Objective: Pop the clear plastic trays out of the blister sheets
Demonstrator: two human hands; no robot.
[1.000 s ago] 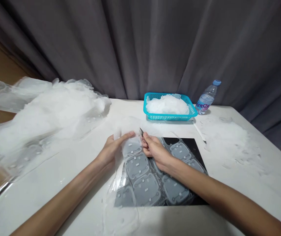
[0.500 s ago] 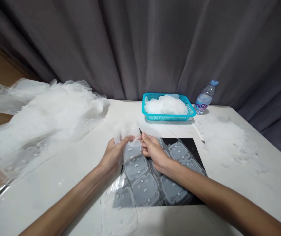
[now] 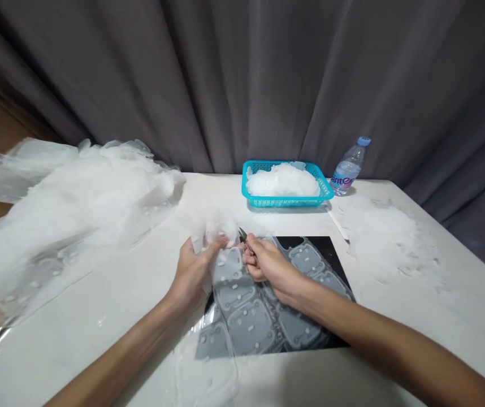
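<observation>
My left hand [image 3: 198, 263] is closed on the far end of a translucent plastic sheet [image 3: 249, 328], thumb on top. The sheet has molded rounded panels with small white tabs and runs toward me over a black mat [image 3: 331, 249]. My right hand [image 3: 268, 263] grips what look like small scissors [image 3: 243, 233]; the dark, pointed blades stick out past the thumb, close to the sheet's edge by my left fingers. Their handles are hidden in the fist. Loose, crumpled pieces of film [image 3: 212, 223] rise just beyond my left hand.
A big heap of white translucent sheets [image 3: 77, 198] covers the table's left. Behind my hands stands a turquoise basket [image 3: 287, 202] filled with white pieces, with a water bottle [image 3: 347, 169] beside it. A white-handled knife-like tool [image 3: 338, 224] and thin scraps [image 3: 386, 237] lie right.
The scissors' blades have turned slightly and now show a gap between them. Film beyond my left hand has bunched up. The whole view has shifted a little.
</observation>
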